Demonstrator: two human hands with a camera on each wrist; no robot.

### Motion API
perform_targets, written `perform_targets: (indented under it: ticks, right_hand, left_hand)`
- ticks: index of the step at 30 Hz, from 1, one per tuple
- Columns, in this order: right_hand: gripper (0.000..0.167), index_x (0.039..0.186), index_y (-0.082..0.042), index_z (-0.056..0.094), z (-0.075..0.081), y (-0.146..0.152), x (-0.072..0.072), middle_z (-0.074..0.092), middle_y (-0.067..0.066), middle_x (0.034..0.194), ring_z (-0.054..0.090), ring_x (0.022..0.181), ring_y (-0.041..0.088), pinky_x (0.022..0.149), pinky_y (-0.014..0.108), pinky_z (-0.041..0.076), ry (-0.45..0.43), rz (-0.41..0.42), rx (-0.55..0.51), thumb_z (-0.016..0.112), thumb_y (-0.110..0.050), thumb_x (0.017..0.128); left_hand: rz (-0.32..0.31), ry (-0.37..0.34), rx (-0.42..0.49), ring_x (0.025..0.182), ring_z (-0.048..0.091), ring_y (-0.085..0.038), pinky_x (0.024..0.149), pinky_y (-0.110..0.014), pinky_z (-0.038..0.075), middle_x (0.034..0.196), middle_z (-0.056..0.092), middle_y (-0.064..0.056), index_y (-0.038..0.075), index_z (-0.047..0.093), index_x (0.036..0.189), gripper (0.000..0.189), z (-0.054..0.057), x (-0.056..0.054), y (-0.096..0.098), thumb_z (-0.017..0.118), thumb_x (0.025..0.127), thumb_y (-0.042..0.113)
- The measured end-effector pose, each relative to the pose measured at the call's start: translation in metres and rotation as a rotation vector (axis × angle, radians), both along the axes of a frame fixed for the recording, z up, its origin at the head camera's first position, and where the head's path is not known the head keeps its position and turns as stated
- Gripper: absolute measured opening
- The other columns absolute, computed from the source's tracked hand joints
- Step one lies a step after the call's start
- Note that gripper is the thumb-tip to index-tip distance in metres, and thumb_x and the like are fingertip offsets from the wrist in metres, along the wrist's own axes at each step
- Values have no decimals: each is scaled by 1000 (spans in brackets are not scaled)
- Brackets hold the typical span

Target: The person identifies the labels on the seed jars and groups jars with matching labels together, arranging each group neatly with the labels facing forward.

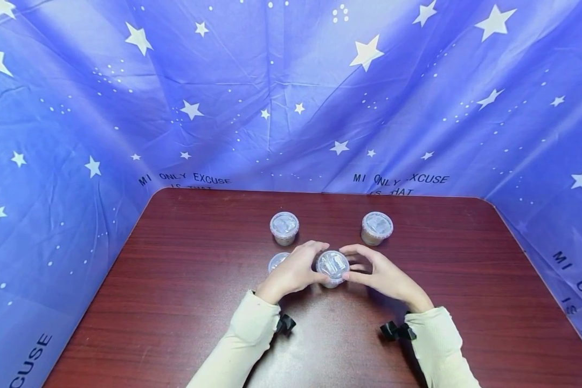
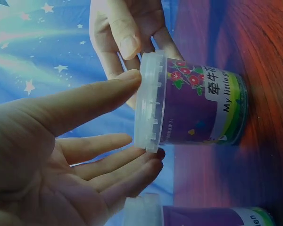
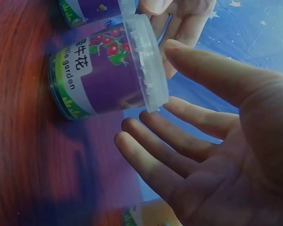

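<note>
Right now the small tub stands upright on the wooden table, its long axis vertical and its clear lid on top, flanked by both hands. The left hand has its fingers straight and slightly spread, and its thumb tip touches the lid's rim. The right hand mirrors it from the other side: its fingers are apart and relaxed, lying just beside the tub's wall without clearly closing on it. Both hands are about equally near. Another tub sits just behind the left knuckles, and two more stand beyond the fingertips.
</note>
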State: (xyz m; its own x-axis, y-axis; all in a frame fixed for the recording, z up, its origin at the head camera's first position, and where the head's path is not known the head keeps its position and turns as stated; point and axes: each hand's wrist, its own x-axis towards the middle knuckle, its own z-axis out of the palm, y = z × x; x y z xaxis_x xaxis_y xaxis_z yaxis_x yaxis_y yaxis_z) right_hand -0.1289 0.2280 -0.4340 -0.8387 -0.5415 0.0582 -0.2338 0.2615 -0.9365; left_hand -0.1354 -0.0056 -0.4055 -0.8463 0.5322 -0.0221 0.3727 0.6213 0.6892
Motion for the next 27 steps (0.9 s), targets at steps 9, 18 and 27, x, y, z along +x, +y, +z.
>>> perform_targets:
  ticks: [9, 18, 27]
  right_hand:
    - [45, 132, 5, 51, 7, 3, 3, 55, 26, 132, 57, 120, 40, 100, 51, 48, 78, -69, 26, 69, -6, 92]
    - [41, 132, 1, 54, 19, 8, 3, 56, 17, 133, 61, 113, 44, 93, 30, 54, 80, -170, 46, 67, -11, 95]
    - [37, 129, 4, 56, 22, 22, -2, 62, 14, 123, 65, 106, 12, 89, 21, 54, 167, -259, 35, 65, -5, 95]
  left_hand:
    - [66, 38, 136, 124, 56, -26, 106, -39, 45, 132, 60, -13, 3, 55, 135, 56, 4, -2, 4, 77, 87, 22]
    - [115, 6, 331, 120, 60, -30, 102, -38, 49, 128, 61, -15, 0, 53, 135, 52, 10, -6, 17, 72, 91, 20]
    - [116, 31, 294, 118, 61, -25, 99, -30, 51, 128, 62, -12, 2, 55, 134, 46, 14, -15, 37, 68, 94, 23]
